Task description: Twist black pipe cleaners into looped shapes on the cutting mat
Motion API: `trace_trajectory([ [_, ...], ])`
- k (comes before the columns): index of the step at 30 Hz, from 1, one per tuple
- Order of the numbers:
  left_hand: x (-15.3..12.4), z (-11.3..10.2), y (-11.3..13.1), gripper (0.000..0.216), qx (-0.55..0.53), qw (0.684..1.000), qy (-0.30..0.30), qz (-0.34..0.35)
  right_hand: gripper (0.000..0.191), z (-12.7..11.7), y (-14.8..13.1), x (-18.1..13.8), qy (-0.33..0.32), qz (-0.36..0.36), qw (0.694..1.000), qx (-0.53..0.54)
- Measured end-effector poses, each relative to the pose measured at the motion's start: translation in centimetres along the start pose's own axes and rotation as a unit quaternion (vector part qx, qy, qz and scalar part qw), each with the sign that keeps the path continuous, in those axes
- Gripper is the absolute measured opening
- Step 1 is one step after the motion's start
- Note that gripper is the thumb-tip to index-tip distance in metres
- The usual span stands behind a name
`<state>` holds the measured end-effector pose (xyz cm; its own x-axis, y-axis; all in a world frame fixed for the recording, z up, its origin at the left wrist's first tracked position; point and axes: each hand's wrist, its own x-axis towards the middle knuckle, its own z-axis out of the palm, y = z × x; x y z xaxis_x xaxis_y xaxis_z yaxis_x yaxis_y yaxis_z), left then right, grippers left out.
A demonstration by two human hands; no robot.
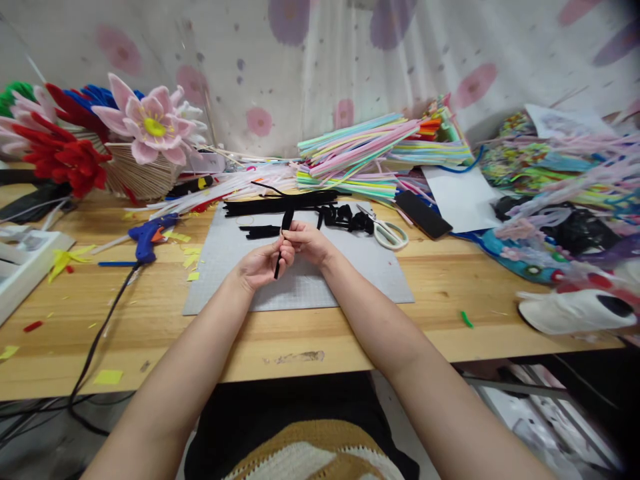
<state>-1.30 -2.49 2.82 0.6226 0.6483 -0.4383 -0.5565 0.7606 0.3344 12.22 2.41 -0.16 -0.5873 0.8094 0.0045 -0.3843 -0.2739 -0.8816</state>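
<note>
Filling the bottom centre of the frame is a brown-and-cream garment (320, 447), with the wooden table (350, 340) beyond it. Above that, the grey mat (305, 293) lies across the middle of the frame, and both hands are over it. The left hand (266, 262), at centre, has its fingers curled in and clamped on the lower part of a black strip (288, 219); the right hand (309, 243), just beside it, pinches the same strip between thumb and forefinger. The strip stands near the frame's centre, slightly tilted, its top leaning right. It is matte, deep black and soft-edged, broader and flat above the fingers, with a narrow straight end poking out below them. Its middle is hidden by the fingers, so whether it is one piece or several I cannot tell.

Past the hands, a short black bundle (263, 232) and a longer black bundle (280, 203) lie on the mat, with curled black pieces (345, 217) to their right, next to pale-handled scissors (391, 235). A blue glue gun (145, 240) rests left of centre. Farther off, pastel stems (360, 150) are heaped at upper centre, before a spotted curtain (250, 60).
</note>
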Motion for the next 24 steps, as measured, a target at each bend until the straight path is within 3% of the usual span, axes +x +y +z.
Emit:
trace_trajectory([
  [4, 0.7, -0.1, -0.2, 0.029, 0.118, 0.987, 0.04, 0.098, 0.034, -0.2, 0.1, 0.1, 0.048, -0.009, 0.999, -0.018],
  [7, 1.6, -0.7, -0.4, 0.021, 0.288, 0.926, 0.099, 0.223, 0.037, -0.4, 0.2, 0.4, 0.116, -0.044, 0.991, -0.045],
  [9, 2.1, -1.2, -0.6, 0.027, 0.417, 0.826, 0.175, 0.335, 0.039, -0.4, 0.4, 0.6, 0.156, -0.067, 0.983, -0.067],
  [12, 2.3, -1.7, -0.9, 0.027, 0.575, 0.624, 0.294, 0.441, 0.042, -0.2, 0.6, 0.9, 0.201, -0.077, 0.971, -0.105],
  [13, 2.2, -1.8, -1.0, 0.024, 0.608, 0.573, 0.315, 0.45, 0.042, -0.2, 0.7, 1.0, 0.213, -0.076, 0.967, -0.117],
  [15, 2.1, -1.8, -1.1, 0.021, 0.646, 0.514, 0.338, 0.451, 0.041, -0.1, 0.8, 1.1, 0.228, -0.079, 0.961, -0.138],
  [17, 2.0, -1.7, -1.1, 0.02, 0.663, 0.488, 0.348, 0.449, 0.039, -0.1, 0.9, 1.2, 0.233, -0.088, 0.956, -0.155],
  [20, 1.9, -1.5, -1.1, 0.02, 0.669, 0.478, 0.358, 0.442, 0.036, -0.2, 1.1, 1.3, 0.24, -0.103, 0.947, -0.187],
  [24, 1.8, -1.2, -1.0, 0.019, 0.645, 0.527, 0.373, 0.408, 0.032, -0.3, 1.1, 1.3, 0.232, -0.101, 0.935, -0.247],
])
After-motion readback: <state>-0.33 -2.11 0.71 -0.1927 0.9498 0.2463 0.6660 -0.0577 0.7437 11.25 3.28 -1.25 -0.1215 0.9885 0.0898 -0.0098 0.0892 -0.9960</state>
